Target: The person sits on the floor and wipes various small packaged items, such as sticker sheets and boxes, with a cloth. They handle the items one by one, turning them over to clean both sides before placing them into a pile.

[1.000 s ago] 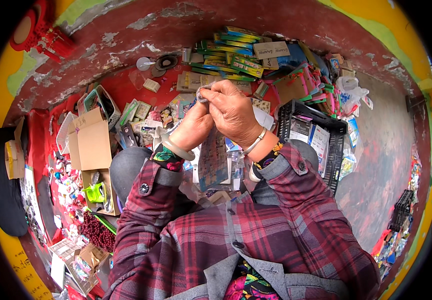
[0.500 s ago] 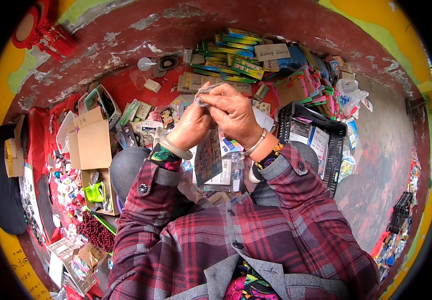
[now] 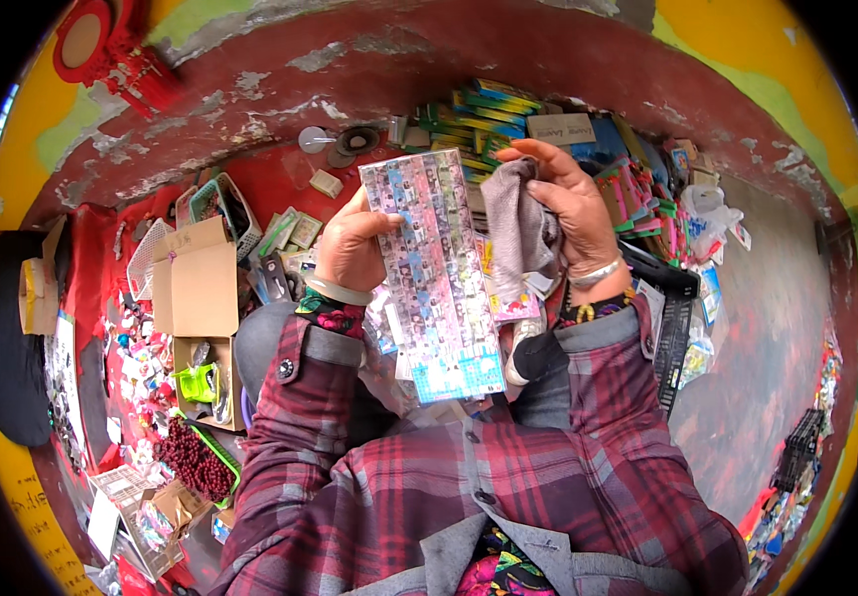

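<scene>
Head view: left hand (image 3: 355, 248) fingers grip a glossy printed sheet (image 3: 434, 268); right hand (image 3: 568, 214) clutches soft grey cloth (image 3: 523, 223).

Both forearms raised, plaid sleeves, elbows bent. L hand (image 3: 350, 248): fingers curled, thumb pinching left edge of the printed sheet (image 3: 436, 268). R hand (image 3: 566, 204): just right of sheet, palm inward, fingers closed on grey cloth (image 3: 523, 223).
</scene>
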{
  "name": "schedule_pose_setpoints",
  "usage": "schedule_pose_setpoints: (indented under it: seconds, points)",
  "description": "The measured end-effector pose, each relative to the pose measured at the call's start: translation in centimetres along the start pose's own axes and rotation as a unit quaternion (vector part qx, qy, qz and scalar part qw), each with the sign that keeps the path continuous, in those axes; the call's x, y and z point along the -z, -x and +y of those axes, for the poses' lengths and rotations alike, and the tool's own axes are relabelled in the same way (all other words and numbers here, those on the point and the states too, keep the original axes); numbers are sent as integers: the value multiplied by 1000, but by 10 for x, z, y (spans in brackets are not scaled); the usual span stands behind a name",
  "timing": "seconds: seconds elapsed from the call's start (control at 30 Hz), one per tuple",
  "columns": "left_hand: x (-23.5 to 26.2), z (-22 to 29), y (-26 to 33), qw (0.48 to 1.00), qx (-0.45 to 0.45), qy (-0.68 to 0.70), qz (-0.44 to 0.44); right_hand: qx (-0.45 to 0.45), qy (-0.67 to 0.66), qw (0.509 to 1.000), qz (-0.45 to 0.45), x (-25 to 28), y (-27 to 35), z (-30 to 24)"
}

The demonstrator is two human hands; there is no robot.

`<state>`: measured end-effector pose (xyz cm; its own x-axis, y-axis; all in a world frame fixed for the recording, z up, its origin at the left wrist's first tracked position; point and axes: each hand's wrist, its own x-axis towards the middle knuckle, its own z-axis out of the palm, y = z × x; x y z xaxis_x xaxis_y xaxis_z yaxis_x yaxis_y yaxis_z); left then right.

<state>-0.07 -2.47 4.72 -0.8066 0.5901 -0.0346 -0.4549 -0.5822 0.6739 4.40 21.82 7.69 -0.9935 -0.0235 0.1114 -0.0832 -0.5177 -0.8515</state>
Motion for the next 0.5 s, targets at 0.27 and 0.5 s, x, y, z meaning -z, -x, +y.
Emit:
schedule_pose_setpoints:
  seconds: [0.27,0.5]
  points:
    - [8,7,1,996,-47,73,1,-263,174,948,-44,-7,10,20]
    - [18,15,-4,985,-109,120,52,-377,70,905,-185,-23,24,23]
